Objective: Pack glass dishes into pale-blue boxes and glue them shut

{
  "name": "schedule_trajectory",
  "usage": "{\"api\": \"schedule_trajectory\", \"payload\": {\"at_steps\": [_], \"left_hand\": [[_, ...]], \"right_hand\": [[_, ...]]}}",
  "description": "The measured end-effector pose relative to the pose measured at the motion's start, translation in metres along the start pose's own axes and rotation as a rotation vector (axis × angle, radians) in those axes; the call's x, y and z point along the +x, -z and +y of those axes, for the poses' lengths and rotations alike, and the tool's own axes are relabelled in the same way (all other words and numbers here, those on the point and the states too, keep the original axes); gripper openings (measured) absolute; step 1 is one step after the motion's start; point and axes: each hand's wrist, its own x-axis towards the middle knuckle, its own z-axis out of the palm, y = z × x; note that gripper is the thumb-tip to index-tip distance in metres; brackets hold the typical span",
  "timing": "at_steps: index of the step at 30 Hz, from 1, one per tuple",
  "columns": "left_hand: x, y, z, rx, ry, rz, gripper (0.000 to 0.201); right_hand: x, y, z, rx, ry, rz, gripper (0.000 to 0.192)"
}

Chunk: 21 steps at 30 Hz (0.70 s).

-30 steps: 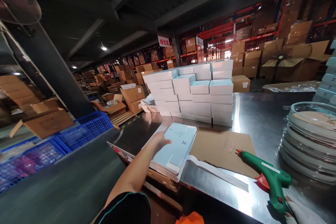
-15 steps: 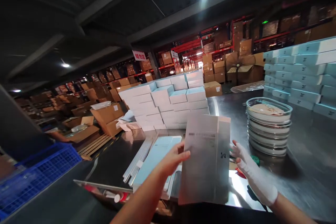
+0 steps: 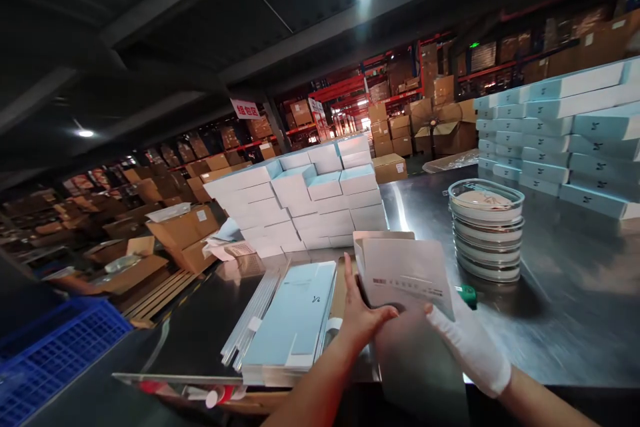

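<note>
Head cam: we're standing at the near edge of a shiny steel table (image 3: 575, 293) and holding a flat, unfolded carton blank (image 3: 407, 273) up between both hands. Our left hand (image 3: 363, 320), bare, is gripping its near-left corner, thumb on the printed face, fingers stretched up along the left edge. Our right hand (image 3: 467, 343), in a white glove, is pinching the near-right edge. Both are closed on the blank, so neither is really nearer; it's sitting right in front of us, just off the table. Its long axis is running near-to-far and tilting away from us, and the lower part is bending down toward us along a crease.

Just left of the left hand, a stack of flat light-blue blanks (image 3: 295, 320) is lying on the table, long side also running near-to-far, with a bundle of clear strips (image 3: 253, 317) beside it.

Containers: a stack of clear round lidded tubs (image 3: 486, 230) is standing right of the blank, the top one showing something tan inside, can't tell what. Finished white-and-blue boxes (image 3: 310, 203) are piling up at the far side and more of them (image 3: 565, 133) on the far right. A blue plastic crate (image 3: 55, 353) is sitting off the near left; we can't see into it.
</note>
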Motion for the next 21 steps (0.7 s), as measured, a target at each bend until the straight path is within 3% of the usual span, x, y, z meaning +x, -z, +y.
{"api": "schedule_trajectory", "payload": {"at_steps": [3,6,8,11,13,17,19,21], "left_hand": [[-0.005,0.006,-0.004,0.033,-0.128,-0.035,0.155],[-0.01,0.01,-0.002,0.064,-0.26,-0.089,0.089],[-0.015,0.008,0.0,0.065,-0.34,-0.067,0.068],[-0.027,0.001,-0.003,-0.018,-0.417,0.088,0.078],[-0.035,0.0,-0.006,-0.031,-0.46,0.149,0.088],[-0.041,0.014,-0.003,0.143,-0.524,0.02,0.059],[-0.037,0.022,0.005,0.161,-0.499,0.065,0.054],[-0.03,0.027,0.014,0.127,-0.425,0.16,0.057]], "right_hand": [[0.007,0.004,-0.01,0.078,-0.029,0.03,0.107],[0.012,0.005,-0.018,0.144,-0.053,-0.072,0.098],[0.015,-0.003,-0.02,0.124,-0.079,-0.014,0.084],[0.018,-0.019,-0.019,0.024,-0.052,0.202,0.058],[0.018,-0.026,-0.018,-0.005,0.029,0.28,0.057],[0.02,-0.008,-0.012,-0.077,0.139,0.204,0.063],[0.025,0.012,-0.002,-0.265,0.135,0.168,0.055],[0.031,0.031,0.014,-0.601,0.003,0.123,0.048]]}}
